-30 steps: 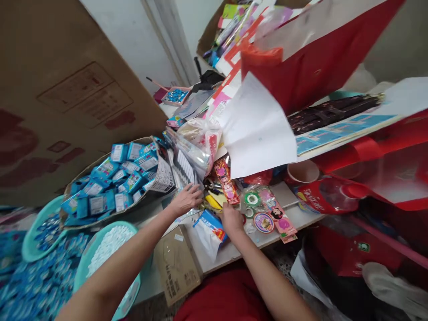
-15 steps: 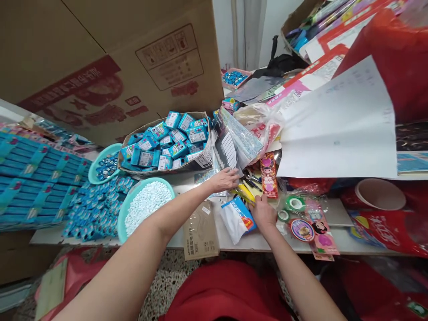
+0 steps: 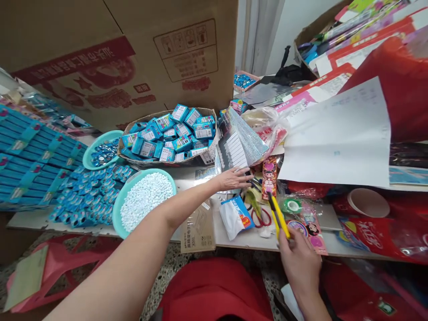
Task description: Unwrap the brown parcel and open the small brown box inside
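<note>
My right hand (image 3: 298,261) is closed round the lower end of a long yellow utility knife (image 3: 278,216), held up over the table's front edge. My left hand (image 3: 234,177) reaches forward with fingers spread, resting on the clutter just below a glittery packet with white strips (image 3: 239,145). Between my hands lie red-handled scissors (image 3: 260,215), a blue and white pouch (image 3: 236,215) and a red cartoon packet (image 3: 269,175).
A cardboard tray of small blue boxes (image 3: 174,133), a teal bowl of white pellets (image 3: 143,198) and a teal bowl of blue bits (image 3: 100,151) stand left. Stacked blue packs (image 3: 33,156) lie far left. A big carton (image 3: 117,53) stands behind. White paper (image 3: 341,138), tape rolls (image 3: 291,205) and red bags crowd the right.
My right hand has drawn back toward me, lifting the yellow knife out of the pile. The scissors now lie uncovered. My left hand stayed on the clutter, and the view swung left.
</note>
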`<action>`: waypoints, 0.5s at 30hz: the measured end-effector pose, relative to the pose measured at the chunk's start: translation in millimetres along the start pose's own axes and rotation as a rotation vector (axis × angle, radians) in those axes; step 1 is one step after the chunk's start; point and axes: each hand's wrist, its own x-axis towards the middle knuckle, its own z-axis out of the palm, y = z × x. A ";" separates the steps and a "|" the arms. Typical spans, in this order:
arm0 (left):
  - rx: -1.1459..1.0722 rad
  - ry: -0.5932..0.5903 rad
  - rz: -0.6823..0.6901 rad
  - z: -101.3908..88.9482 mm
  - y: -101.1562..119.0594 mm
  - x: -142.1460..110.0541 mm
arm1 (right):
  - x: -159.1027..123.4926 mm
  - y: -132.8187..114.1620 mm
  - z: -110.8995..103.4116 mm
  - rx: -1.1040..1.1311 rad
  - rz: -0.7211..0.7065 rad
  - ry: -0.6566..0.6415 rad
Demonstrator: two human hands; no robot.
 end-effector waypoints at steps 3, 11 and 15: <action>-0.247 0.162 -0.265 -31.6 31.1 -10.8 | -25.5 -8.4 -16.9 0.230 0.191 0.039; -1.959 0.767 -1.431 -71.1 183.2 -80.7 | -84.9 -94.6 43.5 0.700 -0.019 -0.564; -1.782 0.956 -1.673 -65.2 191.2 -149.5 | -105.1 -118.5 84.7 0.470 -0.166 -0.538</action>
